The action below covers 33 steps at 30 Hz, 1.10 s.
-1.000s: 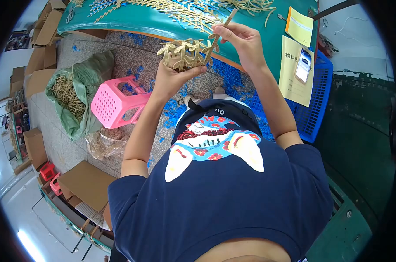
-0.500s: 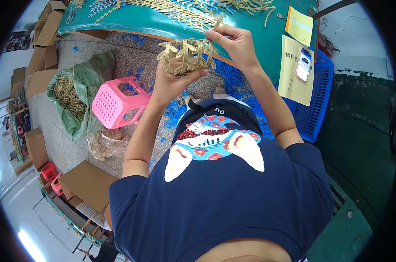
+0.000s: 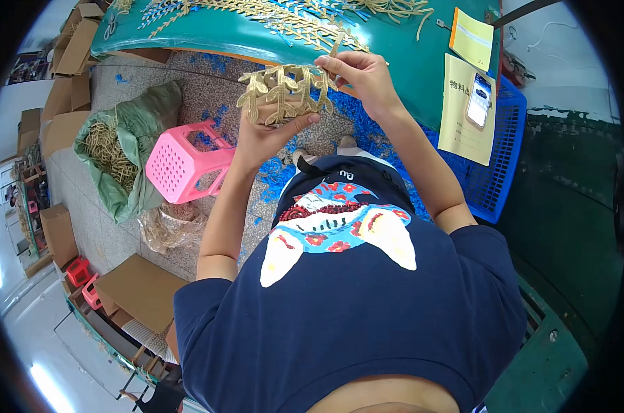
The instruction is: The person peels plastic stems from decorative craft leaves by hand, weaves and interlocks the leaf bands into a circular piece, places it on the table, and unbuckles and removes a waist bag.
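Observation:
A gold leaf-shaped trim is wound in several loops around the fingers of my left hand. The thumb of that hand lies along the near side of the loops, and the fingers are mostly hidden behind them. Just to the right, my right hand pinches the trim's end between thumb and forefinger, and a short tip sticks up above the pinch. Both hands are held in front of the near edge of the green table, where more gold and blue leaf trims lie spread out.
On the table's right are a yellow booklet, a paper folder and a phone. Below stands a blue crate. At left are a pink stool and a green sack of gold strips. Blue scraps litter the floor.
The wound trim and my left hand have shifted slightly left and turned a little. My right hand has moved slightly left and down, still pinching the trim's end.

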Tool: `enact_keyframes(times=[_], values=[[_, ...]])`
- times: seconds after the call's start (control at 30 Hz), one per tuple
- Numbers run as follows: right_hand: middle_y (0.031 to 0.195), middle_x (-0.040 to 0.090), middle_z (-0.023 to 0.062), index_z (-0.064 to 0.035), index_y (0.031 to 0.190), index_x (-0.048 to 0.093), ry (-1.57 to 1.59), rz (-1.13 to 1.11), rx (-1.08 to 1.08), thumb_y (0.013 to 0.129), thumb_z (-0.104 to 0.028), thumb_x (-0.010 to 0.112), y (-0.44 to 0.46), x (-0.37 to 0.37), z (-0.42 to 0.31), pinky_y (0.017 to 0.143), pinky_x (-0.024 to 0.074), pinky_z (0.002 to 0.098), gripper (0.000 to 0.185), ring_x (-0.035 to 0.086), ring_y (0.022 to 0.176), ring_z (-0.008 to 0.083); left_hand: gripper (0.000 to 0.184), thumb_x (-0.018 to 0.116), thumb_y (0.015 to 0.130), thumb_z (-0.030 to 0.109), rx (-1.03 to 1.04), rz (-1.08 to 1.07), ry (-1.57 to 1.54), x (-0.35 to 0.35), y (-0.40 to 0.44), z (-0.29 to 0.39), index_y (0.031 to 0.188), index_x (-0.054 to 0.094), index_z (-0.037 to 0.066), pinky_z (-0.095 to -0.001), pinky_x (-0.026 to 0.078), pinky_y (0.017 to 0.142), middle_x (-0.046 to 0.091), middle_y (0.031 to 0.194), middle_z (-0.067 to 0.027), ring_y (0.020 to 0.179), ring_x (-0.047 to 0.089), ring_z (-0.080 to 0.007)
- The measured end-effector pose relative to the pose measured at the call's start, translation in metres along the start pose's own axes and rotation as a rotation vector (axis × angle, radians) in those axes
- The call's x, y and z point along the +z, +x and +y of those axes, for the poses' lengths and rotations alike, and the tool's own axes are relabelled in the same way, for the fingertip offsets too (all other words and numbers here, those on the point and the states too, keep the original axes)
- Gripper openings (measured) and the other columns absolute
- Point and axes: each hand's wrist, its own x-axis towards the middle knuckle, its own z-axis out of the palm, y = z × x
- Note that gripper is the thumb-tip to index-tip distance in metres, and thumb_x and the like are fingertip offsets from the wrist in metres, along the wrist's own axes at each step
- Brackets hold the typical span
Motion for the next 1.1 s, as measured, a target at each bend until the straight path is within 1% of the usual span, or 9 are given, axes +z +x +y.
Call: enact_keyframes(times=[0.07,0.17,0.47,0.57,0.73,0.87,0.93,1.03,1.1], values=[[0.068,0.059,-0.0013,-0.0038,0.087,0.070,0.034,0.028,0.017,0.081,-0.018,0.069,-0.006,0.004,-0.006,0.052,0.0411,0.0158,0.015,0.050,0.058,0.0031,0.019,0.079,0.066,0.010,0.080,-0.044,0.072,-0.003,0.001,-0.001,0.081,0.069,0.003,-0.0297,0.049,0.069,0.067,0.083,-0.0062,0.076,0.062,-0.0160],[0.067,0.058,-0.0020,-0.0026,0.088,0.070,0.022,0.041,0.000,0.082,-0.016,0.067,-0.009,0.005,-0.006,0.052,0.0398,0.0153,0.015,0.049,0.059,0.0027,0.022,0.079,0.065,0.009,-0.029,-0.017,0.000,-0.003,-0.008,-0.013,0.084,0.069,0.003,-0.0296,0.049,0.068,0.066,0.085,-0.0059,0.077,0.062,-0.0170],[0.072,0.061,-0.0006,-0.0001,0.096,0.068,-0.101,-0.009,-0.087,0.085,-0.017,0.064,-0.014,0.006,0.003,0.055,0.0397,0.0160,0.020,0.049,0.064,0.0022,0.031,0.080,0.065,0.009,0.015,-0.030,0.188,-0.009,-0.012,-0.011,0.092,0.065,0.005,-0.0326,0.046,0.078,0.064,0.094,-0.0046,0.085,0.060,-0.0188],[0.074,0.062,0.0009,-0.0003,0.098,0.068,-0.160,0.013,-0.134,0.087,-0.021,0.062,-0.017,0.010,0.007,0.059,0.0422,0.0170,0.024,0.053,0.069,0.0040,0.032,0.079,0.066,0.008,-0.069,-0.031,0.022,-0.006,-0.015,-0.012,0.093,0.064,0.004,-0.0322,0.047,0.078,0.064,0.096,-0.0046,0.086,0.060,-0.0173],[0.099,0.060,0.0043,-0.0047,0.120,0.055,0.103,-0.085,0.133,0.086,-0.024,0.062,-0.017,0.001,0.004,0.065,0.0517,0.0241,0.039,0.057,0.082,0.0098,0.032,0.078,0.067,0.004,-0.106,-0.066,0.007,-0.005,-0.018,-0.008,0.096,0.064,0.003,-0.0291,0.049,0.072,0.066,0.093,-0.0059,0.081,0.062,-0.0146],[0.093,0.062,0.0050,-0.0051,0.111,0.059,0.359,-0.010,0.190,0.087,-0.020,0.060,-0.007,-0.011,0.005,0.066,0.0553,0.0282,0.028,0.063,0.081,0.0162,0.031,0.077,0.067,0.003,-0.084,-0.074,-0.001,-0.001,-0.020,-0.010,0.094,0.065,0.002,-0.0283,0.049,0.072,0.066,0.092,-0.0063,0.081,0.062,-0.0142],[0.092,0.063,0.0056,-0.0046,0.107,0.060,0.389,0.005,0.204,0.087,-0.017,0.061,-0.001,-0.019,0.003,0.066,0.0557,0.0298,0.024,0.065,0.081,0.0186,0.029,0.078,0.066,0.003,-0.052,-0.076,0.020,0.001,-0.020,-0.014,0.092,0.065,0.003,-0.0284,0.049,0.071,0.066,0.090,-0.0058,0.081,0.062,-0.0141],[0.092,0.064,0.0072,-0.0037,0.103,0.060,0.420,-0.010,0.202,0.085,-0.013,0.062,0.000,-0.025,-0.005,0.068,0.0563,0.0324,0.021,0.066,0.082,0.0210,0.038,0.078,0.067,0.002,-0.119,-0.120,0.023,0.000,-0.020,-0.012,0.101,0.063,0.002,-0.0295,0.049,0.079,0.066,0.098,-0.0063,0.089,0.062,-0.0148],[0.092,0.064,0.0077,-0.0035,0.103,0.061,0.382,-0.016,0.189,0.085,-0.013,0.063,0.001,-0.028,-0.008,0.068,0.0564,0.0328,0.021,0.066,0.082,0.0210,0.037,0.077,0.067,0.002,-0.033,-0.142,0.140,-0.002,-0.022,-0.021,0.100,0.063,0.002,-0.0295,0.049,0.080,0.066,0.098,-0.0059,0.090,0.062,-0.0152]])
